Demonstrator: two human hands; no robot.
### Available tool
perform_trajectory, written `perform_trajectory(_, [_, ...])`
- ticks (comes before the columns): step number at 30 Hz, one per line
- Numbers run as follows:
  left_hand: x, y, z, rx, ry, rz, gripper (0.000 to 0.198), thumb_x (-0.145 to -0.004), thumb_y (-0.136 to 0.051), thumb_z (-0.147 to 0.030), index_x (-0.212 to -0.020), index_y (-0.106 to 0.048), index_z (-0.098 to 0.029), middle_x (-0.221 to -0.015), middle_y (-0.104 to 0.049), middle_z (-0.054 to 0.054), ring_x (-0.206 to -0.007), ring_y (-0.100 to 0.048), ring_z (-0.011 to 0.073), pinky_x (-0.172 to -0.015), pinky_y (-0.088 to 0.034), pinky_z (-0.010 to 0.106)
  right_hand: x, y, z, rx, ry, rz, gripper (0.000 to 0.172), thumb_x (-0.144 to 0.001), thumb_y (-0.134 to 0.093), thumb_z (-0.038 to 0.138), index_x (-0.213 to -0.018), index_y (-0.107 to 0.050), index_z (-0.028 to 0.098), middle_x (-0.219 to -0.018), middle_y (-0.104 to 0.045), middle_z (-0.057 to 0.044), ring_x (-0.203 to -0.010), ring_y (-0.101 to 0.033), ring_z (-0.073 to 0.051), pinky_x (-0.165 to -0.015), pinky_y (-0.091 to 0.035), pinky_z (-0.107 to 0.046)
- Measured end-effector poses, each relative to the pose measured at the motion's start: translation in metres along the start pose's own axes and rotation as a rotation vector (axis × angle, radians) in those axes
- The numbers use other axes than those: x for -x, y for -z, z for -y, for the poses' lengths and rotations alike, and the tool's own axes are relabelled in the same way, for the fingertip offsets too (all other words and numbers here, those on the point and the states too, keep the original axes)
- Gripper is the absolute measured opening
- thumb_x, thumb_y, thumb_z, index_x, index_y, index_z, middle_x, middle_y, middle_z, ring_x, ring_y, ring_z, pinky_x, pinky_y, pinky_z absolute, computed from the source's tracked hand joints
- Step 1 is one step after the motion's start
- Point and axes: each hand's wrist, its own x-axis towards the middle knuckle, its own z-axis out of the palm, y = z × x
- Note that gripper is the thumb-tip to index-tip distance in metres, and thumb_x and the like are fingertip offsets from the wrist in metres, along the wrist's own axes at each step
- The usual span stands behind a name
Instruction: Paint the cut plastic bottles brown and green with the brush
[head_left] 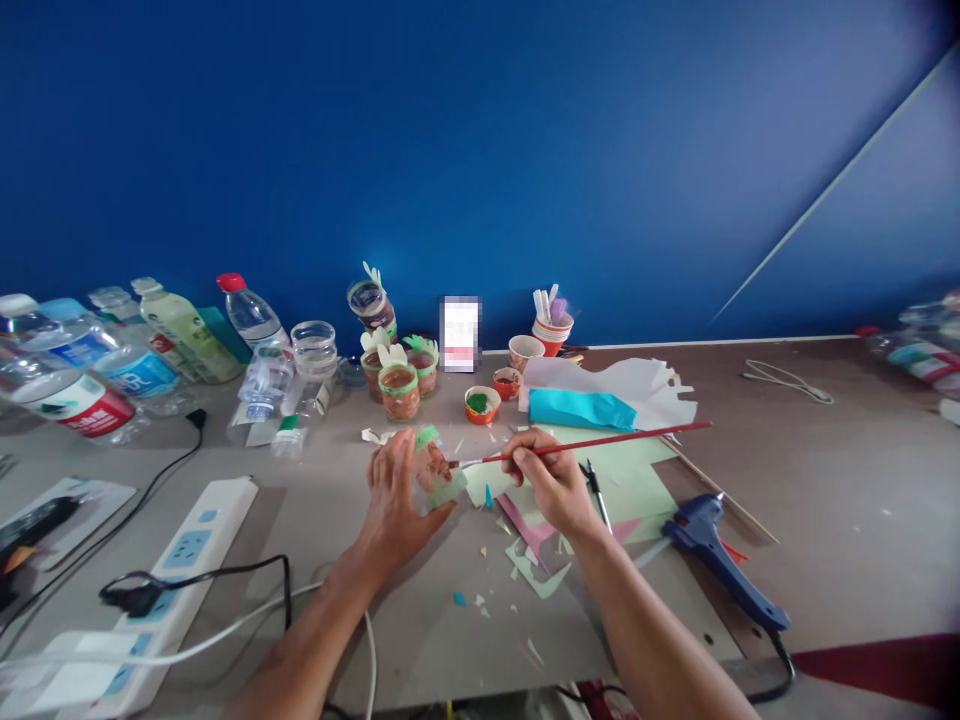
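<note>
My left hand [396, 492] is wrapped round a small clear cup [435, 470] with a green band, tilted on its side above the table. Brown paint shows on the cup. My right hand [551, 478] pinches a long red-handled paintbrush [600, 443], and the brush tip touches the cup's brown patch. Behind them stand similar painted cups [399, 388] with green rims and paper ears. Two small orange dishes, one with green paint [481, 403] and one with brown [506, 381], sit just beyond the hands.
A blue glue gun [720, 558] lies at the right on green and pink paper sheets [637, 480]. Several plastic bottles [97, 375] crowd the left. A white power strip [161, 590] with cables lies front left. Paper scraps litter the near table edge.
</note>
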Motion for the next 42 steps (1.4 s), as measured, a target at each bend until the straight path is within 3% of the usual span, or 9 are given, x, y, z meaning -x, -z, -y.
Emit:
perform_trajectory(3, [-0.001, 0.002, 0.0, 0.023, 0.0, -0.023, 0.099, -0.076, -0.068, -0.05, -0.151, -0.011, -0.017, -0.141, -0.039, 0.024, -0.132, -0.037, 0.041, -0.102, -0.036, 0.064, -0.003, 0.001, 0.0, -0.041, -0.026, 0.052, 0.017, -0.084, -0.053, 0.029, -0.075, -0.06, 0.018, -0.065, -0.057, -0.001, -0.054, -0.049, -0.012, -0.05, -0.038, -0.025])
perform_trajectory(8, [-0.005, 0.008, -0.003, 0.102, -0.023, -0.075, 0.099, -0.077, -0.07, -0.047, -0.151, -0.011, -0.018, -0.142, -0.039, 0.023, -0.134, -0.036, 0.0381, -0.104, -0.036, 0.061, -0.008, 0.005, -0.001, -0.151, -0.063, -0.115, 0.013, -0.081, -0.057, 0.029, -0.074, -0.06, 0.018, -0.059, -0.057, 0.001, -0.049, -0.046, -0.01, -0.049, -0.036, -0.024])
perform_trajectory(13, [-0.007, 0.012, -0.006, 0.173, -0.048, -0.108, 0.099, -0.075, -0.072, -0.044, -0.151, -0.012, -0.022, -0.144, -0.036, 0.021, -0.136, -0.034, 0.0366, -0.105, -0.036, 0.059, -0.011, 0.006, 0.0, -0.311, -0.134, -0.047, 0.016, -0.077, -0.061, 0.033, -0.073, -0.061, 0.017, -0.056, -0.059, 0.0, -0.047, -0.047, -0.01, -0.047, -0.035, -0.024])
perform_trajectory(18, [-0.009, 0.015, -0.008, 0.197, -0.033, -0.158, 0.097, -0.075, -0.072, -0.049, -0.149, -0.017, -0.018, -0.143, -0.036, 0.023, -0.134, -0.036, 0.0376, -0.105, -0.035, 0.059, -0.014, 0.007, 0.004, -0.371, -0.177, -0.173, 0.015, -0.072, -0.064, 0.032, -0.069, -0.06, 0.018, -0.05, -0.056, 0.002, -0.044, -0.045, -0.009, -0.045, -0.032, -0.023])
perform_trajectory(22, [-0.009, 0.015, -0.009, 0.208, -0.037, -0.148, 0.098, -0.075, -0.072, -0.05, -0.15, -0.017, -0.018, -0.142, -0.037, 0.024, -0.134, -0.037, 0.038, -0.105, -0.036, 0.058, -0.014, 0.006, 0.007, -0.404, -0.216, -0.081, 0.018, -0.072, -0.065, 0.035, -0.07, -0.061, 0.018, -0.052, -0.058, 0.001, -0.045, -0.047, -0.01, -0.046, -0.034, -0.024])
perform_trajectory(27, [-0.008, 0.014, -0.009, 0.203, -0.036, -0.156, 0.099, -0.075, -0.071, -0.05, -0.15, -0.017, -0.018, -0.143, -0.036, 0.024, -0.134, -0.037, 0.0377, -0.105, -0.036, 0.059, -0.015, 0.008, 0.006, -0.375, -0.18, -0.169, 0.016, -0.071, -0.065, 0.033, -0.068, -0.06, 0.018, -0.05, -0.056, 0.002, -0.044, -0.045, -0.009, -0.045, -0.032, -0.023])
perform_trajectory(31, [-0.009, 0.015, -0.009, 0.182, -0.035, -0.174, 0.098, -0.075, -0.07, -0.055, -0.149, -0.018, -0.017, -0.142, -0.038, 0.024, -0.132, -0.039, 0.0378, -0.103, -0.038, 0.058, -0.015, 0.008, 0.006, -0.421, -0.224, -0.068, 0.019, -0.072, -0.065, 0.035, -0.069, -0.061, 0.017, -0.051, -0.059, 0.0, -0.045, -0.048, -0.01, -0.046, -0.034, -0.023])
perform_trajectory(37, [-0.01, 0.015, -0.008, 0.179, -0.043, -0.248, 0.102, -0.073, -0.069, -0.059, -0.149, -0.018, -0.015, -0.142, -0.038, 0.025, -0.133, -0.039, 0.0382, -0.104, -0.039, 0.057, -0.017, 0.011, 0.001, -0.488, -0.222, -0.166, 0.016, -0.072, -0.066, 0.032, -0.07, -0.06, 0.018, -0.05, -0.058, 0.002, -0.043, -0.046, -0.009, -0.046, -0.032, -0.023])
perform_trajectory(42, [-0.007, 0.012, -0.004, 0.222, -0.078, -0.266, 0.104, -0.071, -0.072, -0.057, -0.15, -0.017, -0.017, -0.143, -0.038, 0.024, -0.134, -0.038, 0.0384, -0.104, -0.039, 0.059, -0.016, 0.009, -0.002, -0.556, -0.267, -0.046, 0.018, -0.074, -0.067, 0.035, -0.071, -0.061, 0.017, -0.052, -0.058, 0.002, -0.045, -0.048, -0.01, -0.047, -0.033, -0.024])
